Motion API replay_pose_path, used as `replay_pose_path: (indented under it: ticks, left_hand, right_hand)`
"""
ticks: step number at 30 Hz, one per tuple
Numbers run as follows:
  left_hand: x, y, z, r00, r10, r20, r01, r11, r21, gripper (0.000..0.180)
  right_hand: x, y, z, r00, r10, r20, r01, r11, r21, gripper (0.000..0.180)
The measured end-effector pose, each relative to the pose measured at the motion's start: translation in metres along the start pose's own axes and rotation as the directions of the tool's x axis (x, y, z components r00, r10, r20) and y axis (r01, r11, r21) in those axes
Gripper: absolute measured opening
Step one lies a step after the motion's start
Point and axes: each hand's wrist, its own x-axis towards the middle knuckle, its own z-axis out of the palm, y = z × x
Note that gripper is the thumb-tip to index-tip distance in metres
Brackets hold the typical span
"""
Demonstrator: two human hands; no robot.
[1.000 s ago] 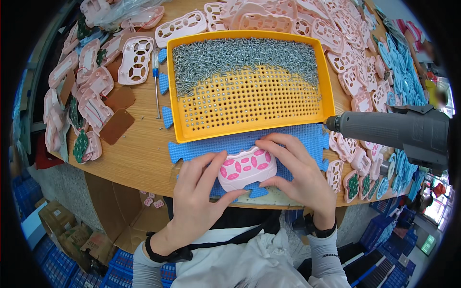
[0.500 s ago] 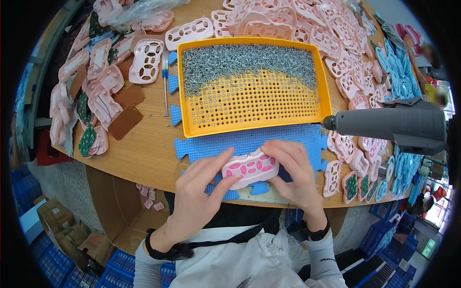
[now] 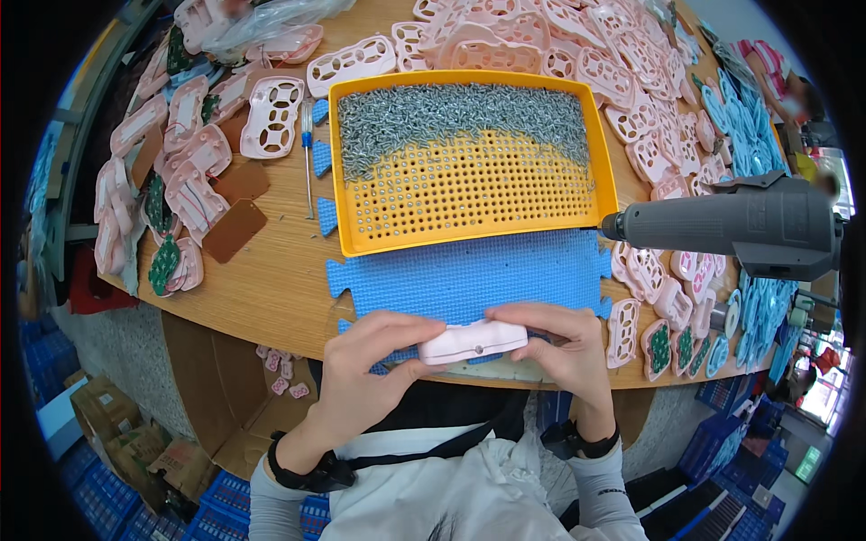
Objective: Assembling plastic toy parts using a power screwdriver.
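Between my two hands is a pale pink plastic game controller (image 3: pixel 473 343), held just above the front edge of the table. One long narrow side faces up, showing a seam and a small round dark spot; its button face is turned out of sight. My left hand (image 3: pixel 383 352) pinches one end between thumb and fingers. My right hand (image 3: pixel 561 347) grips the other end the same way. Beneath and beyond them lies a blue foam mat (image 3: pixel 469 284).
A yellow perforated tray (image 3: pixel 347 236) of small screws stands beyond the mat. From the right a grey power screwdriver (image 3: pixel 722 225) points at it. A thin screwdriver (image 3: pixel 308 171) lies left. Pink shells (image 3: pixel 275 117) and brown boards (image 3: pixel 234 231) cover the left; more shells (image 3: pixel 645 126) pile right.
The controller has been rolled in my hands, so the pink button face no longer shows and a narrow side is visible. Both hands have come slightly nearer to me.
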Motion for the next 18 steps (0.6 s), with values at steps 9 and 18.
replay_pose_path:
  ticks: [9,18]
  left_hand:
    - [0.002,-0.004,0.0,0.997,-0.04,0.063,0.049,0.987,-0.153,0.036]
    - [-0.003,-0.001,0.006,0.999,0.037,0.0,-0.037,0.999,-0.009,0.041]
  right_hand:
    - [-0.003,0.006,0.005,0.996,-0.077,-0.04,0.077,0.997,-0.013,0.032]
    - [-0.006,0.007,0.01,0.992,-0.07,-0.105,0.072,0.997,0.021,0.031]
